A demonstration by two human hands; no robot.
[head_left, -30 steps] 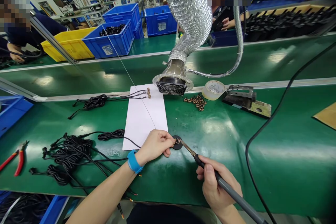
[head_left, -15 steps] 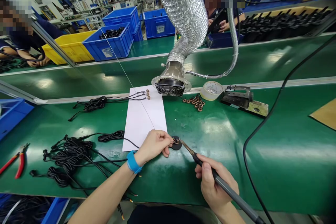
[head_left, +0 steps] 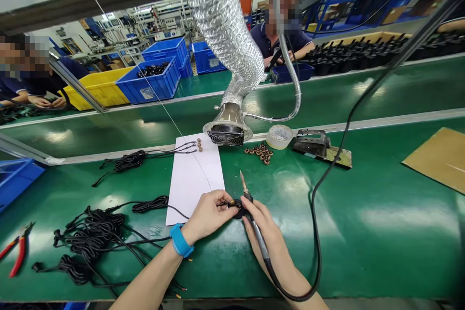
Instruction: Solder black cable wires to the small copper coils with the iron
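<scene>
My left hand (head_left: 210,214), with a blue band at its wrist, pinches the end of a black cable (head_left: 225,203) at the left side of a small black disc (head_left: 239,209). A copper-coloured ring part lies on the disc. My right hand (head_left: 267,232) is wrapped round a soldering iron (head_left: 258,235), whose tip points up and away from the disc. Fingertips of that hand touch the disc's right side. A white sheet (head_left: 192,179) lies behind my left hand. Thin wire hangs down to it.
A fume duct (head_left: 227,126) hangs over the bench's back. Behind are copper rings (head_left: 262,153), a tape roll (head_left: 279,136) and an iron stand (head_left: 321,149). Black cables (head_left: 94,232) and red cutters (head_left: 20,252) lie left, brown board (head_left: 436,160) right. Two people sit across.
The iron has swung from the disc to point forward, and my right hand has moved left to the disc. A cable end now shows in my left fingers. The view has tilted up.
</scene>
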